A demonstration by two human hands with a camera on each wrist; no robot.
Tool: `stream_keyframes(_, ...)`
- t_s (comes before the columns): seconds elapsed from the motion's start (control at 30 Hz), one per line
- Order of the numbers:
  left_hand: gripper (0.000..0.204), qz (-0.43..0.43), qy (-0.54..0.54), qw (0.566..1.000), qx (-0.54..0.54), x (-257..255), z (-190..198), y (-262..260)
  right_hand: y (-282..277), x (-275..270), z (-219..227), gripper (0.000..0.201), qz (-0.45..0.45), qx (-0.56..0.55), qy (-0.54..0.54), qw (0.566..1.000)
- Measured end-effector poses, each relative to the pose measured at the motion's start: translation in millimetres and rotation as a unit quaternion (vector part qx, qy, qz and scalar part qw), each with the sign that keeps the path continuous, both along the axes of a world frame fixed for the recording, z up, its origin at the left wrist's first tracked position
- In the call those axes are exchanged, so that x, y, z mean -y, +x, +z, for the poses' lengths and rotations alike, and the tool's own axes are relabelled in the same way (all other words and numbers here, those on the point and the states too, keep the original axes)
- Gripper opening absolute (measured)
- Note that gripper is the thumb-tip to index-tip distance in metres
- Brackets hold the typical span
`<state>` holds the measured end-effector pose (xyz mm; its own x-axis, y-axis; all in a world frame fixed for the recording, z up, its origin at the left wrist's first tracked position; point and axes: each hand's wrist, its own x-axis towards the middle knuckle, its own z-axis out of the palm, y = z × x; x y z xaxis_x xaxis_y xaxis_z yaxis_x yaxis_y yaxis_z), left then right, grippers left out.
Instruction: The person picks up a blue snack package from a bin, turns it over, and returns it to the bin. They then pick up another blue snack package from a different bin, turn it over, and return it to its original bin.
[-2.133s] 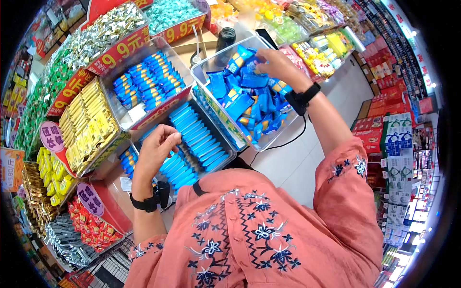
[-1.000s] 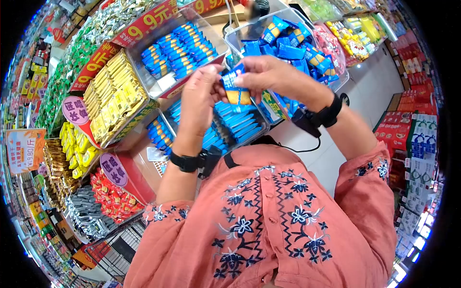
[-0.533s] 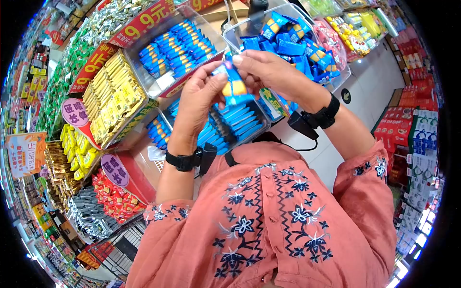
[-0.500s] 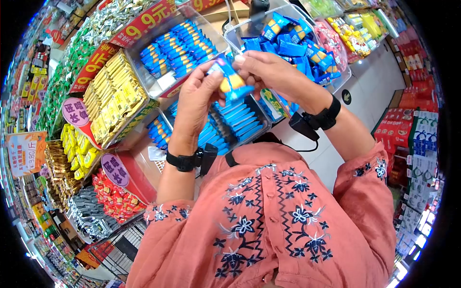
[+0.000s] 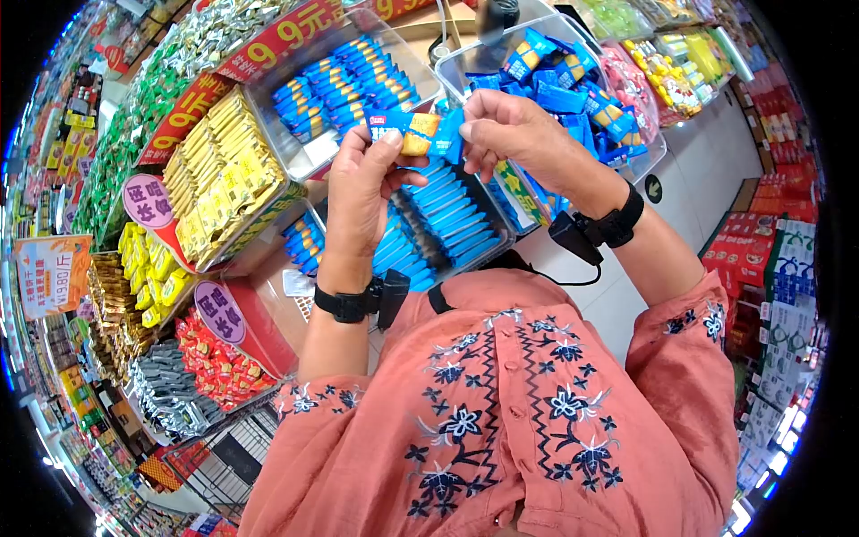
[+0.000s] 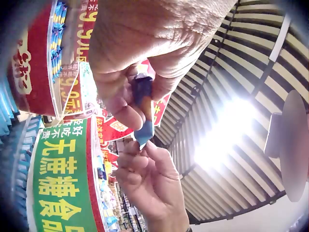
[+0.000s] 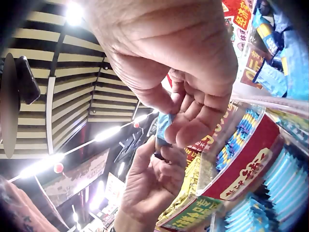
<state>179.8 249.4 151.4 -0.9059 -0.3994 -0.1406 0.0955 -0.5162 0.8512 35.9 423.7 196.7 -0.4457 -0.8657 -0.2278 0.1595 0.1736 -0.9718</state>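
Note:
A small blue biscuit packet point(image 5: 419, 134), printed with golden biscuits, is stretched level between my hands in the head view. My left hand point(image 5: 361, 188) pinches its left end between thumb and fingers. At the other end, my right hand point(image 5: 532, 143) pinches the packet's edge. The left wrist view catches the packet point(image 6: 145, 104) edge-on between both hands; in the right wrist view a blue corner of the packet point(image 7: 164, 126) sticks out below my right fingers. Under my hands stand rows of light-blue packets point(image 5: 452, 215) in a clear bin.
A clear bin point(image 5: 658, 159) of loose blue biscuit packets stands right of my hands. Behind and left are a bin of stacked blue packets point(image 5: 344, 85) and one of yellow packets point(image 5: 224, 183). Red price signs point(image 5: 284, 40) edge the display. A wire cart point(image 5: 237, 456) is at lower left.
My right hand has come from the bin of loose packets to meet my left hand, bringing a biscuit packet. Over the last half second the packet has turned from slanted to level.

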Motion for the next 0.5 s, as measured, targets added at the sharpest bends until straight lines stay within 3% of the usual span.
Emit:
stream_keyframes(0.17, 0.031, 0.007, -0.003, 1.0, 0.007, -0.6, -2.8, 0.9, -1.5, 2.4, 0.6, 0.015, -0.024, -0.022, -0.007, 0.999)
stream_keyframes(0.4, 0.046, -0.074, -0.172, 0.98, 0.062, 18.9, 20.6, -1.2, -10.4, 0.3, 1.8, 0.013, -0.003, -0.042, 0.006, 0.999)
stream_keyframes(0.5, 0.043, -0.099, -0.246, 0.96, 0.09, 36.4, 21.9, -7.1, -13.3, 0.8, 3.5, 0.013, 0.001, -0.052, 0.002, 0.999)
